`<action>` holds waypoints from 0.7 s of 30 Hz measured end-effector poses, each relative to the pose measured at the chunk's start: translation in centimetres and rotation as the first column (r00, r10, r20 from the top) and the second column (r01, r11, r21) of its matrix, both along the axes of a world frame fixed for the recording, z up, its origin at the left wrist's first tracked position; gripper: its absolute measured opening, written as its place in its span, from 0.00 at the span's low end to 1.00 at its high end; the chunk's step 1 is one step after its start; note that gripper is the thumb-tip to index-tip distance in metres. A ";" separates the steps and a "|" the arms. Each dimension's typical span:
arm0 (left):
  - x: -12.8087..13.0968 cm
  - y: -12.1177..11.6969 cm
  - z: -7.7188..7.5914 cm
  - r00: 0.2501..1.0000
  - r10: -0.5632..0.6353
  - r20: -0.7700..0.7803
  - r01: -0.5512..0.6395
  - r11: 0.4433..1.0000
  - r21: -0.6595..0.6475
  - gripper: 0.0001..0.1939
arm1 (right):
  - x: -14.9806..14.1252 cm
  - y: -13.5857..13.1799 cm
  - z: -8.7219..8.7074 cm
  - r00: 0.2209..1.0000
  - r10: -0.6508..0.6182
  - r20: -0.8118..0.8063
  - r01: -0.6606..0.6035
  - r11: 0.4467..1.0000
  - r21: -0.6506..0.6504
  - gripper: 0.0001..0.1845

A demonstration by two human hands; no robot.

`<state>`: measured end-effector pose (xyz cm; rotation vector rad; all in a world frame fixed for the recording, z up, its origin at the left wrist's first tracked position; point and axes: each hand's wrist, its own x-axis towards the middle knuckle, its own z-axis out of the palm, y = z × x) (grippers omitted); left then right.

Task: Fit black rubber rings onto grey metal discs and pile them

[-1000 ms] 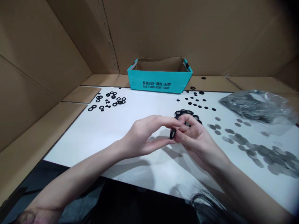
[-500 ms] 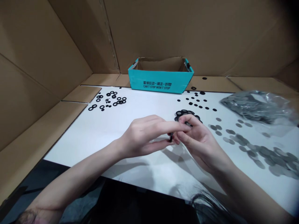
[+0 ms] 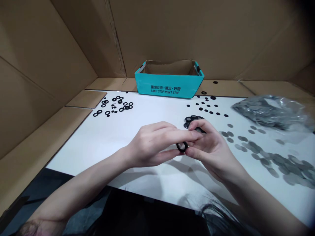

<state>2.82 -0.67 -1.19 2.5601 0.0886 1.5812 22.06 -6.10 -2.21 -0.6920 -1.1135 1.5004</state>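
Cardboard [image 3: 49,59] lines the space around a white table [image 3: 98,141]. At the table's left lies a scatter of black rings [image 3: 115,106], and at its far edge stands 1 teal box [image 3: 169,86] with printed lettering facing the person. The left hand [image 3: 150,146] comes in with its fingers pressed together, the index stretched across to touch the right hand. Just above the table, between the 2 hands, a held ring [image 3: 182,147] is pinched by the left thumb and the right thumb. The right hand [image 3: 209,147] has its fingers curled over the near edge of a ring pile [image 3: 193,119]; whether they grip any ring there, you cannot tell. Further right lie small black discs [image 3: 204,108], grey discs [image 3: 268,160] and a clear plastic bag [image 3: 268,111] filled with more grey discs.
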 end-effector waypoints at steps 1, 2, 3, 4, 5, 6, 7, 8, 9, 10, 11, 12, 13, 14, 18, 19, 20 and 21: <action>0.0 -0.1 0.0 1.000 -0.005 -0.004 0.005 1.000 -0.010 0.20 | 0.0 0.0 0.0 1.000 -0.001 -0.001 0.001 1.000 0.012 0.21; -0.1 -0.2 -0.1 1.000 -0.010 -0.005 0.009 1.000 -0.020 0.21 | 0.0 0.0 0.1 1.000 -0.001 -0.001 0.001 1.000 0.020 0.21; -0.1 -0.2 -0.1 1.000 -0.016 -0.008 0.016 0.999 -0.028 0.21 | 0.0 -0.1 0.2 1.000 0.000 0.003 0.000 1.000 0.023 0.22; -0.2 -0.3 -0.1 1.000 -0.023 -0.012 0.023 0.999 -0.034 0.21 | -0.1 -0.1 0.4 1.000 0.002 0.011 -0.003 1.000 0.024 0.22; -0.2 -0.3 -0.2 1.000 -0.027 -0.012 0.027 0.999 -0.040 0.21 | -0.1 -0.1 0.6 1.000 0.003 0.024 -0.004 1.000 0.026 0.22; -0.3 -0.3 -0.2 0.999 -0.033 -0.011 0.033 0.999 -0.040 0.21 | -0.1 -0.1 0.7 0.999 0.004 0.041 -0.005 1.000 0.029 0.23; -0.3 -0.3 -0.2 0.999 -0.035 -0.010 0.035 0.999 -0.040 0.22 | -0.1 -0.1 0.9 0.998 0.003 0.060 -0.005 0.999 0.033 0.24; -0.3 -0.3 -0.2 0.999 -0.036 -0.005 0.036 0.999 -0.038 0.22 | -0.2 -0.1 1.1 0.997 -0.001 0.082 -0.002 0.999 0.035 0.25; -0.3 -0.3 -0.2 0.999 -0.038 0.000 0.038 0.999 -0.035 0.22 | -0.2 -0.1 1.2 0.995 -0.009 0.100 0.004 0.999 0.043 0.26; -0.3 -0.3 -0.3 0.999 -0.039 0.007 0.039 0.999 -0.031 0.23 | -0.2 -0.1 1.3 0.993 -0.019 0.116 0.014 0.999 0.049 0.27; -0.3 -0.3 -0.3 0.999 -0.041 0.011 0.041 0.999 -0.030 0.24 | -0.2 -0.2 1.3 0.991 -0.033 0.128 0.026 0.998 0.055 0.27; -0.2 -0.4 -0.3 0.999 -0.043 0.013 0.043 0.999 -0.030 0.24 | -0.3 -0.2 1.3 0.990 -0.046 0.136 0.038 0.997 0.063 0.27; -0.2 -0.4 -0.3 0.999 -0.042 0.014 0.042 0.998 -0.035 0.24 | -0.2 -0.2 1.3 0.988 -0.056 0.142 0.047 0.997 0.067 0.27; -0.2 -0.5 -0.3 0.999 -0.041 0.016 0.042 0.998 -0.041 0.24 | -0.2 -0.2 1.3 0.988 -0.061 0.145 0.051 0.996 0.068 0.27; -0.4 -0.6 -0.5 0.997 -0.074 0.001 0.074 0.996 -0.050 0.25 | -0.1 -0.3 1.2 0.988 -0.041 0.146 0.032 0.998 0.063 0.27; -0.5 -0.6 -0.5 0.997 -0.082 -0.001 0.082 0.995 -0.054 0.26 | -0.1 -0.3 1.2 0.989 -0.041 0.144 0.031 0.997 0.066 0.26; -0.5 -0.6 -0.5 0.996 -0.087 -0.003 0.086 0.995 -0.059 0.27 | -0.1 -0.3 1.2 0.989 -0.042 0.141 0.032 0.997 0.070 0.26; -0.5 -0.6 -0.5 0.996 -0.088 -0.006 0.088 0.994 -0.068 0.27 | -0.1 -0.3 1.2 0.990 -0.040 0.137 0.030 0.997 0.072 0.26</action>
